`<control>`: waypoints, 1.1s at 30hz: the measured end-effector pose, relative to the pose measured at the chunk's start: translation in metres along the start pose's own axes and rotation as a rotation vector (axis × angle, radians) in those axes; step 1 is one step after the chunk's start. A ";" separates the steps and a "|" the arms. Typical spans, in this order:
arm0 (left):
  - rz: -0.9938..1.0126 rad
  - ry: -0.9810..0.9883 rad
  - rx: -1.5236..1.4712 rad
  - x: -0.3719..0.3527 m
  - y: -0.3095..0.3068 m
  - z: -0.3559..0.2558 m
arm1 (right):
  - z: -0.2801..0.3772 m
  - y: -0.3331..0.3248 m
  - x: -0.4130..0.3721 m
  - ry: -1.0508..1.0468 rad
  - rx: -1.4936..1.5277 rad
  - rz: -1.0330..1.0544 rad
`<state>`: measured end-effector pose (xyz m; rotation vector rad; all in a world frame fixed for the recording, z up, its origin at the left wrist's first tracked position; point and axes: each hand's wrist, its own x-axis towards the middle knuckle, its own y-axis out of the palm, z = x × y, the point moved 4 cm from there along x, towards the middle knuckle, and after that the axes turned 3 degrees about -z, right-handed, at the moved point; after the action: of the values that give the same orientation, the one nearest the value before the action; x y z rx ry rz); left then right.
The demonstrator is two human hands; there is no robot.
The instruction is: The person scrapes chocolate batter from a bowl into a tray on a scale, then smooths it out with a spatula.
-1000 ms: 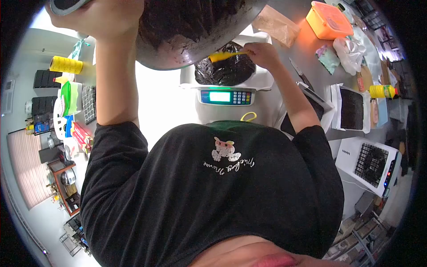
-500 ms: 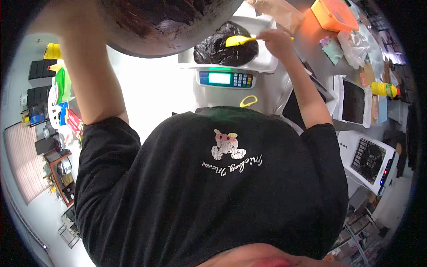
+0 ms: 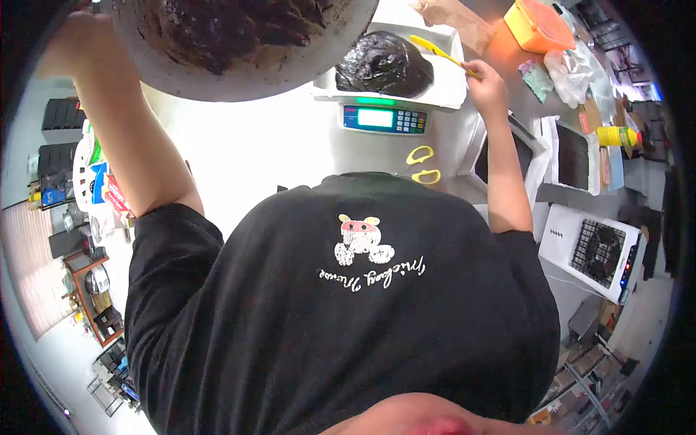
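My left hand (image 3: 81, 45) is at the left side of a big metal mixing bowl (image 3: 239, 85) and holds it up, tilted, with its fingers mostly hidden. Dark brown batter (image 3: 243, 32) coats the inside of the bowl. My right hand (image 3: 489, 87) is closed around the handle of a yellow spatula (image 3: 433, 48), whose blade is over the far right of a white-lined tray (image 3: 451, 90). In that tray lies a glossy mound of dark batter (image 3: 384, 65). Under it stands a digital scale (image 3: 384, 119) with a lit display.
Yellow-handled scissors (image 3: 426, 176) lie near my shirt. To the right are lined trays of dark batter (image 3: 576, 156), a yellow bottle (image 3: 618, 136), an orange tub (image 3: 538, 27), plastic bags (image 3: 567, 76) and a white appliance (image 3: 591, 250). Colourful packages (image 3: 109, 192) stand at the left.
The spatula has moved right, off the batter mound, with my right hand. The bowl has shifted left and shows more of its inside. Both scissor handles now show.
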<state>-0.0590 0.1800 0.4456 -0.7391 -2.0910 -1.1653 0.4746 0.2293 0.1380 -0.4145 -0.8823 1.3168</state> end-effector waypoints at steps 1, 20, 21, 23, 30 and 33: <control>0.017 -0.094 -0.031 0.009 -0.020 0.003 | 0.008 0.000 -0.005 -0.010 0.001 -0.007; -0.420 -0.208 0.327 0.034 -0.283 -0.022 | 0.233 0.168 -0.090 -0.445 0.422 0.026; -0.424 -0.209 0.329 0.035 -0.291 -0.023 | 0.235 0.172 -0.087 -0.432 0.384 0.011; -0.422 -0.239 0.265 0.036 -0.305 -0.021 | 0.236 0.181 -0.078 -0.432 0.354 0.006; -0.397 -0.238 0.406 0.025 -0.319 -0.001 | 0.199 0.146 -0.026 -0.028 0.157 -0.100; -0.453 -0.371 0.375 -0.007 -0.322 0.007 | 0.127 0.119 0.001 0.090 -0.092 -0.027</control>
<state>-0.2885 0.0398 0.2686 -0.3249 -2.7895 -0.8502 0.3009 0.2324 0.1321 -0.5283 -0.8723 1.2260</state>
